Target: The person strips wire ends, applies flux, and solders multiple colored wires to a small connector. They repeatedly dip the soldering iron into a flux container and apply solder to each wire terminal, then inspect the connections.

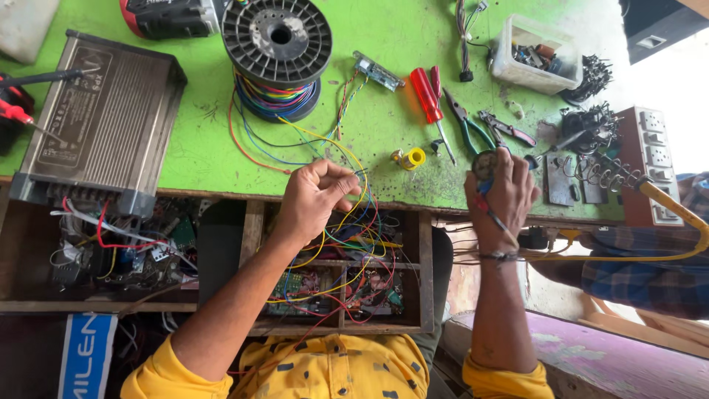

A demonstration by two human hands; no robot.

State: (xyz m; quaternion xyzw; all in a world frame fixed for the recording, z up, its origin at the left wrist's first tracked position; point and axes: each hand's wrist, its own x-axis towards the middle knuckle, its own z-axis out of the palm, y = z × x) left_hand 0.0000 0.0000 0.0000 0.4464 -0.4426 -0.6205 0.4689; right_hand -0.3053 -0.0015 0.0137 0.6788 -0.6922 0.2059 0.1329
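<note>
Fingers (341, 179) of the left hand (314, 199) are pinched closed on a few thin insulated wires (360, 193), holding them just above the near edge of the green surface (199, 148). The wires are yellow, blue, red and green. They run one way up to a black spool (278, 33) with more coloured wire wound beneath it, and the other way down into an open wooden compartment (347, 284) crowded with small circuit boards.

The right hand (502, 196) is closed around a slim tool with a red and blue handle, probably a soldering iron (487, 177), its tip pointing away from the body; what the tip touches cannot be made out. A yellow cord (676, 214) trails off to the right.

The wires look light, limp and springy, likely to slip or tangle, so a fingertip pinch near the loose ends suits them best.

Also on the surface: a grey metal power supply (103, 118), a red screwdriver (427, 96), pliers (469, 125) and a clear parts box (535, 55).
</note>
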